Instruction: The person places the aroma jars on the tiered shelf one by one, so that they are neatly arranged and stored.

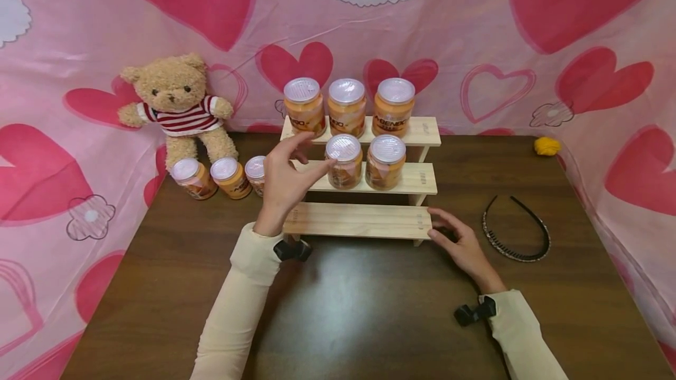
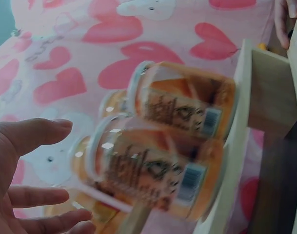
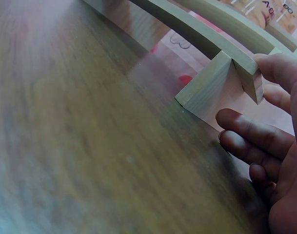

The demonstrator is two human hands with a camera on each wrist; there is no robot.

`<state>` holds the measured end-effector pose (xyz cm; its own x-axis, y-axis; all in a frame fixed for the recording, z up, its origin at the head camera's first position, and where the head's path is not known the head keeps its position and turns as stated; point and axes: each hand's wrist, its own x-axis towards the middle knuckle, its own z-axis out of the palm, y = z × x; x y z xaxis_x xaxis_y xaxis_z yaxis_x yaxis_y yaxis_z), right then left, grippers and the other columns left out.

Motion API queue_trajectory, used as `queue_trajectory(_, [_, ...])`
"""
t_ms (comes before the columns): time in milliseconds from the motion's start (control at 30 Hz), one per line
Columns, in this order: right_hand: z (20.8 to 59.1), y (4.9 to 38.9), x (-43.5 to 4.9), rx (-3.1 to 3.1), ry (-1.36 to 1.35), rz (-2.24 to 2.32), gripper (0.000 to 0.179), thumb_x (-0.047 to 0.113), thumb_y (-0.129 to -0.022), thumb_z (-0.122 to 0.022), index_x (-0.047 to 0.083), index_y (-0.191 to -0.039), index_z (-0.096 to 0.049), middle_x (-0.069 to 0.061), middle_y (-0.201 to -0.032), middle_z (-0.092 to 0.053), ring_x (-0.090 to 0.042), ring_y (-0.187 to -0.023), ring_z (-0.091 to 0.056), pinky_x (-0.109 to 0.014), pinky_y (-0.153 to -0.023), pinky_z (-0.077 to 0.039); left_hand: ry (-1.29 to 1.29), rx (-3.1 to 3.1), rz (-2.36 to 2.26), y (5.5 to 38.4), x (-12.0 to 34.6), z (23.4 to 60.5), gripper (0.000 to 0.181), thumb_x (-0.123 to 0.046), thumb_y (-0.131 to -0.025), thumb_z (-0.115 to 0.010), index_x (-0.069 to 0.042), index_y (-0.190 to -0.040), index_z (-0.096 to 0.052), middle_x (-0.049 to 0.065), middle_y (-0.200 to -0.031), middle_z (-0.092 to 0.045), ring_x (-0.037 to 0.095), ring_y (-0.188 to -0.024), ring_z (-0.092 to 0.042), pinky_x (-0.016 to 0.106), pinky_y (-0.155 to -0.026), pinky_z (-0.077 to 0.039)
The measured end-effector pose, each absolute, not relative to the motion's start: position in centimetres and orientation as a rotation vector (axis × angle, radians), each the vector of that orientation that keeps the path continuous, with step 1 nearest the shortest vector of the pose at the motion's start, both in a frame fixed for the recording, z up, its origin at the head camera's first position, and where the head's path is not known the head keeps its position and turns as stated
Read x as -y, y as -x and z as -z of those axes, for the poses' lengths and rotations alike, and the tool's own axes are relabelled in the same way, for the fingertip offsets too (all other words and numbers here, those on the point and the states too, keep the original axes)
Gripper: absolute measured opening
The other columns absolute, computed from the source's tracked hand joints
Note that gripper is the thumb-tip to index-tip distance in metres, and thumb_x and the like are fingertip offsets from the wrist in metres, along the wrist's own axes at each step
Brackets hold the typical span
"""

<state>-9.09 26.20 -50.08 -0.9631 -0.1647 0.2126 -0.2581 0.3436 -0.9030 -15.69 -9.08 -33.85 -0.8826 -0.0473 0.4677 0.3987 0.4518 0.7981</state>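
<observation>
A three-step wooden display stand [image 1: 359, 220] stands on the table. On its top step are three orange fruit jars with pale lids, and two more stand on the middle step. My left hand [image 1: 291, 177] is beside the left-hand jar [image 1: 344, 163] of the middle step, thumb and fingers spread apart around nothing. In the left wrist view a gap shows between that hand [image 2: 36, 180] and the jar [image 2: 158, 168]. My right hand [image 1: 458, 245] holds the right end of the bottom step, thumb and forefinger at the board's end [image 3: 255, 83]; its other fingers hang loosely below.
Three similar jars [image 1: 230, 178] stand on the table left of the stand, one partly behind my left hand. A teddy bear [image 1: 179, 107] sits behind them. To the right lie a black headband [image 1: 517, 257] and a yellow item [image 1: 547, 146]. A pink heart-print cloth [image 1: 465, 34] hangs behind.
</observation>
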Motion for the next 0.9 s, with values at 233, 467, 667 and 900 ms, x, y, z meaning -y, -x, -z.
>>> queue_trajectory(233, [50.0,9.0,-26.2,2.512,-0.387,-1.701,0.046,0.002,-0.095,-0.064,0.004,-0.14,-0.056,0.021,-0.113,-0.066,0.01,-0.103,-0.061,-0.01,-0.085,-0.043,0.262,2.19,1.423,14.6,12.1,33.4,0.054,-0.01,-0.07,-0.089,0.0,-0.119,-0.07,0.02,-0.101,-0.071,0.018,-0.073,-0.057,0.018,-0.06,-0.039])
queue_trajectory(467, [49.9,9.0,-26.1,2.51,-0.389,-1.694,0.046,0.001,-0.094,-0.064,0.004,-0.14,-0.056,0.02,-0.111,-0.068,0.009,-0.102,-0.061,-0.011,-0.085,-0.043,0.183,2.085,1.474,14.5,15.9,33.4,0.047,0.0,-0.073,-0.085,0.001,-0.118,-0.071,-0.002,-0.097,-0.073,0.002,-0.07,-0.058,0.014,-0.059,-0.042])
queue_trajectory(667, [50.0,9.1,-26.2,2.514,-0.397,-1.698,0.047,0.001,-0.094,-0.064,0.004,-0.14,-0.055,0.024,-0.105,-0.067,0.009,-0.101,-0.061,-0.01,-0.084,-0.044,0.045,1.953,1.576,14.7,19.2,33.7,0.039,0.002,-0.075,-0.082,-0.001,-0.113,-0.073,-0.015,-0.091,-0.071,0.0,-0.067,-0.06,0.013,-0.059,-0.046])
queue_trajectory(900, [50.2,9.2,-26.2,2.503,-0.394,-1.705,0.046,0.0,-0.094,-0.064,0.003,-0.139,-0.055,0.026,-0.104,-0.067,0.009,-0.1,-0.061,-0.01,-0.083,-0.044,-0.178,1.749,1.72,15.0,23.0,34.7,0.033,0.002,-0.073,-0.083,-0.012,-0.102,-0.077,-0.004,-0.085,-0.072,0.008,-0.062,-0.057,0.014,-0.053,-0.045])
